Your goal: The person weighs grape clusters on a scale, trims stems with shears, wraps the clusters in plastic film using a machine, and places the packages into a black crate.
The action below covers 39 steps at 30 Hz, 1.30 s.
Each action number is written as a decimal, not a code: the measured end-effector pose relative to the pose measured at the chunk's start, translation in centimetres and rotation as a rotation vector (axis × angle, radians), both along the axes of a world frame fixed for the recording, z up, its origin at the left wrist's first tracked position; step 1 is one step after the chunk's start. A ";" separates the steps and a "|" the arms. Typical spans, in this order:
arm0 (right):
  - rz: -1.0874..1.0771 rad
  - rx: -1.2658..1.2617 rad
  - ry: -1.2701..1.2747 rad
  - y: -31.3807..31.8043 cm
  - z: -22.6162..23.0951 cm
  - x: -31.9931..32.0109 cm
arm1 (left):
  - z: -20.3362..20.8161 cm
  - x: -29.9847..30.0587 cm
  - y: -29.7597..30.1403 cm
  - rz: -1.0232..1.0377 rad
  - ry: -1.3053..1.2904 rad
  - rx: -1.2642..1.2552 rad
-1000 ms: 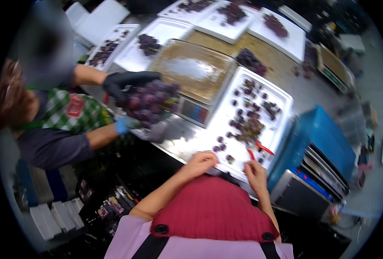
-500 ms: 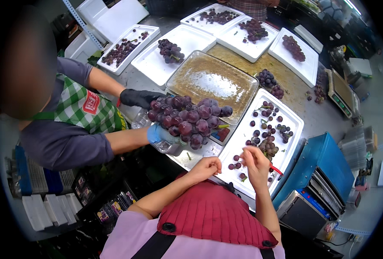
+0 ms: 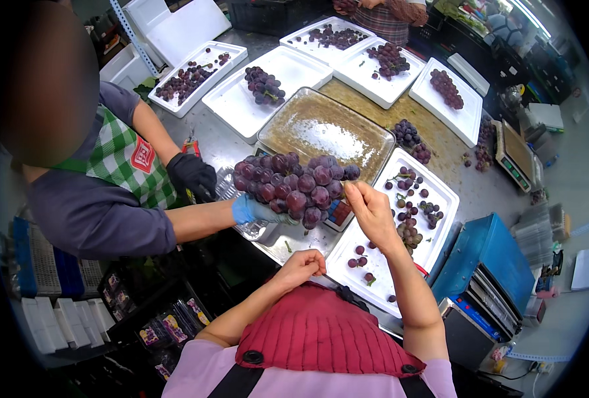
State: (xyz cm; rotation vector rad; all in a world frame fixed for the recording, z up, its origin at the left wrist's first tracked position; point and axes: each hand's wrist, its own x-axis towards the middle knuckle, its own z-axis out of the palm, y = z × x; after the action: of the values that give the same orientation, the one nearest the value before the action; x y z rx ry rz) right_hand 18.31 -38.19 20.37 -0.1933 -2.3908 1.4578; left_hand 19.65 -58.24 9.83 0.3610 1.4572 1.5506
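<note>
Pinching grape bunch (image 3: 294, 186), right hand (image 3: 371, 212), fingertip contact unclear, left hand (image 3: 302, 265) curled

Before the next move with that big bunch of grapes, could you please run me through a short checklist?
1. Right hand on the grape bunch: ok, fingertips touch its right end.
2. Bunch supported: ok, a co-worker's blue-gloved hand holds it from below.
3. Left hand free: cannot tell, fingers are curled by the table edge.
4. White tray below has room: ok, only loose grapes in it.
5. Scissors at hand: cannot tell.
</note>
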 end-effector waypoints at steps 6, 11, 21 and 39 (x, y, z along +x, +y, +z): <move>0.012 0.386 0.275 -0.3 4.5 -1.2 | -1.0 0.2 -1.1 -0.010 -0.013 -0.033; 0.063 0.516 0.355 0.1 10.7 -3.6 | -1.6 0.1 -1.5 -0.007 -0.043 -0.006; -0.047 0.697 0.417 2.9 20.1 -5.1 | -3.2 0.7 -3.1 0.081 -0.126 -0.025; -0.292 1.144 -0.034 11.2 24.3 -5.9 | -4.3 -1.1 -3.6 -0.011 -0.148 0.042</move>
State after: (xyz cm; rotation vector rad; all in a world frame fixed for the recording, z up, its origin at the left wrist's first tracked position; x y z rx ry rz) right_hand 12.44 -27.03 44.67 -0.2481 -2.6582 -0.1423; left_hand 18.54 -61.80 5.55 0.2720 1.3082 1.5672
